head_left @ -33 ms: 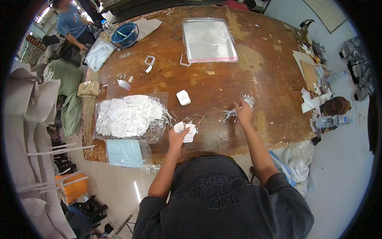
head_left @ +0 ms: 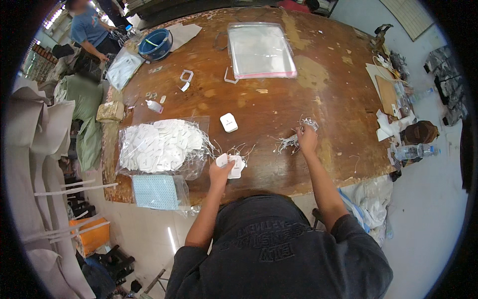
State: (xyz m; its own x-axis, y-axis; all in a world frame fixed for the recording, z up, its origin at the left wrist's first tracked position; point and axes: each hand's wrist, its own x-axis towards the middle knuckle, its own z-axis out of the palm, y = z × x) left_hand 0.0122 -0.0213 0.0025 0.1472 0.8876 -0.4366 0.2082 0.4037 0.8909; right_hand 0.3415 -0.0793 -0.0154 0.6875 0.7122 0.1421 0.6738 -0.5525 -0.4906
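Left hand [head_left: 220,171]: closed around a small stack of white paper tags [head_left: 234,166], held just above the near edge of the brown wooden surface [head_left: 279,99]; thin white strings trail from the tags toward the middle of the surface.

Right hand [head_left: 306,138]: fingers pinched on a loose bundle of white string loops [head_left: 291,143], which lies on the surface and fans out to the left of the hand; a second small tuft of strings shows just past the fingertips.

Between the hands, farther in: one small white square box [head_left: 229,122], lying flat, apart from both hands.

Left of the left hand: clear plastic bag heaped with white paper tags [head_left: 159,144], its open end facing the hand. Just nearer the edge: pale blue dotted packet in clear wrap [head_left: 157,191].

Far side of the surface: stack of large clear plastic bags with a red strip [head_left: 260,50]; blue round basin [head_left: 154,44] at the far left corner.

Right edge: brown cardboard sheet [head_left: 387,94], clear plastic water bottle [head_left: 416,151] lying on its side.

Far left corner: another person in a blue shirt [head_left: 87,27], standing beside the surface.
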